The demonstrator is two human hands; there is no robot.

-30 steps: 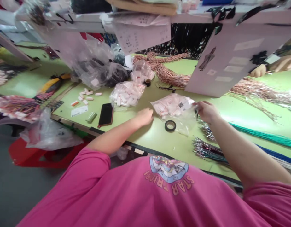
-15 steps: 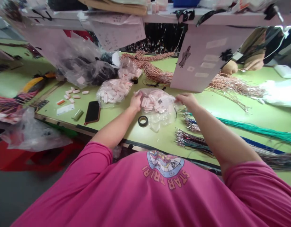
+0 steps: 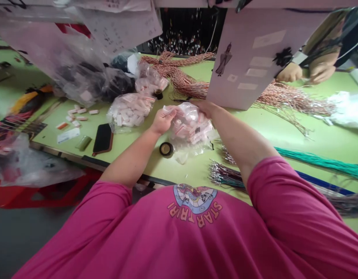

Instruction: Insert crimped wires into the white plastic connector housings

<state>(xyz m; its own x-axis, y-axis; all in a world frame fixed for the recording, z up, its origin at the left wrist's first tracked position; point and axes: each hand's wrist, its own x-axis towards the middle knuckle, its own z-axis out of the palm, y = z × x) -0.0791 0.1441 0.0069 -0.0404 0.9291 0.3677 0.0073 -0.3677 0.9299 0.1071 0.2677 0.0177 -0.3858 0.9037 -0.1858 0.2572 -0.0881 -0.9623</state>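
Left hand (image 3: pixel 161 121) and right hand (image 3: pixel 202 106) both pinch the top of a clear plastic bag of small pink-white connectors (image 3: pixel 190 126), fingers closed on the film, bag over the green table (image 3: pixel 272 133); black tape roll (image 3: pixel 166 149) just beside; bag carries a QR label, unreadable; pink T-shirt (image 3: pixel 193 240) print reads "STAR TRIRI".

- Green table (image 3: pixel 283 133), landmark: black phone (image 3: pixel 103 138).
- Just left of phone: green tube (image 3: pixel 83 143), white card (image 3: pixel 68 135).
- Right of phone: tape roll (image 3: pixel 166 149).
- Far right: teal wires (image 3: pixel 321 162).
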